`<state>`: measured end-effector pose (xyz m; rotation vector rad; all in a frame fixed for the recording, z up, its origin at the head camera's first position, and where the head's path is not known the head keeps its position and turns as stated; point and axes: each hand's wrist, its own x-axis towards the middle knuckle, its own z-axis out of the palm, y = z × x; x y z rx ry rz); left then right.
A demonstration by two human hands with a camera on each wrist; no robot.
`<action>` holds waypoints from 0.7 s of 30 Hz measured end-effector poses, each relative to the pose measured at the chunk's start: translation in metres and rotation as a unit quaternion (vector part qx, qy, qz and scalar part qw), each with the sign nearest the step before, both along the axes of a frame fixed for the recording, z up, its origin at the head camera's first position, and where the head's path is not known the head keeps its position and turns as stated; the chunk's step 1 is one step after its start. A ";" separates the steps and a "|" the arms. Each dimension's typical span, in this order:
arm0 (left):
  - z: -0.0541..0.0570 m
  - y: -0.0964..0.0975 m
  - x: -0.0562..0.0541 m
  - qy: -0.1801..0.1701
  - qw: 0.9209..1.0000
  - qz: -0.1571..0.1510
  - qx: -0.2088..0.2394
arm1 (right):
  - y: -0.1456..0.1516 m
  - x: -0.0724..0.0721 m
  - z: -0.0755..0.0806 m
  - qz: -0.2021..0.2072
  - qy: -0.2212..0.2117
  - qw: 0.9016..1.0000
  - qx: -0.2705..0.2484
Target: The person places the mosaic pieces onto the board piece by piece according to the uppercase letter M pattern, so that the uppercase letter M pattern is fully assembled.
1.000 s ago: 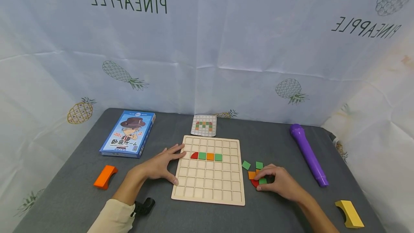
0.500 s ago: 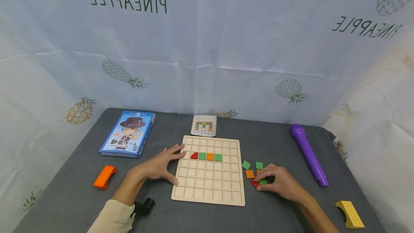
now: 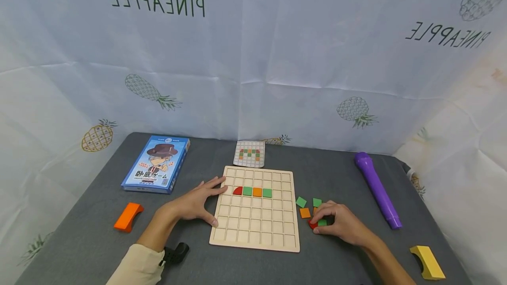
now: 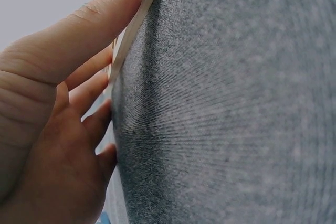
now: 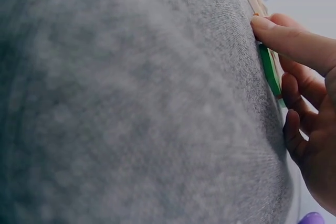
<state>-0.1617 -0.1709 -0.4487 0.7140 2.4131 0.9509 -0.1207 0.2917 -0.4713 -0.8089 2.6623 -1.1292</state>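
My left hand (image 3: pixel 195 202) rests at the left edge of the wooden grid board (image 3: pixel 255 224), fingers spread, thumb and fingertips on its rim. On the board a red rounded-corner tile (image 3: pixel 238 191), a green tile (image 3: pixel 247 191), an orange tile (image 3: pixel 257 192) and another green tile (image 3: pixel 267 193) sit in a row. Right of the board, my right hand (image 3: pixel 336 221) pinches a red rounded tile (image 3: pixel 312 224) between thumb and fingers. Around that hand lie loose green tiles (image 3: pixel 301 202) and an orange tile (image 3: pixel 305 213); one orange tile is partly hidden by the fingers.
A pattern card (image 3: pixel 249 162) lies behind the board. At the left are a blue game box (image 3: pixel 157 164) and an orange arch block (image 3: pixel 128 217). A purple microphone-shaped tube (image 3: pixel 378 190) and a yellow arch block (image 3: pixel 428 262) lie at the right.
The loose orange tile has slid a little left, away from the right fingers. The red tile at the right fingertips has shifted and turned slightly. My left hand and the board have stayed put.
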 end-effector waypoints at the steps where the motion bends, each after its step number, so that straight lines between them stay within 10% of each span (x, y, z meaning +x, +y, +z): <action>1: 0.000 0.000 0.000 0.000 1.000 0.000 0.000 | 0.000 0.000 0.000 0.002 0.000 1.000 -0.004; 21: -0.003 -0.002 0.000 0.009 1.000 -0.006 0.011 | -0.005 0.001 0.002 0.037 0.016 0.999 -0.031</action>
